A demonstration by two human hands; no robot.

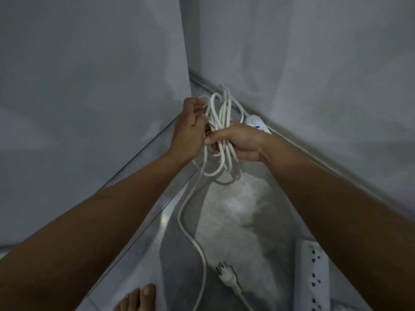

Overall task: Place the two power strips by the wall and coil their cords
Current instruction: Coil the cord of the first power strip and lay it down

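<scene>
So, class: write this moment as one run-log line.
right hand: grips coiled cord | left hand: pinches cord strand | plug: on floor | power strip: by wall

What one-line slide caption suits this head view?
Both hands, left and right, grip a coiled white cord beside a power strip at the wall.

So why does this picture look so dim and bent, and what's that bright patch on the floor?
Head view: dim, bluish light; the wide lens bows the wall edges. The bright patch is glare on the glossy floor. The cord coil, gripped by left hand and right hand, looks slightly soft.
</scene>
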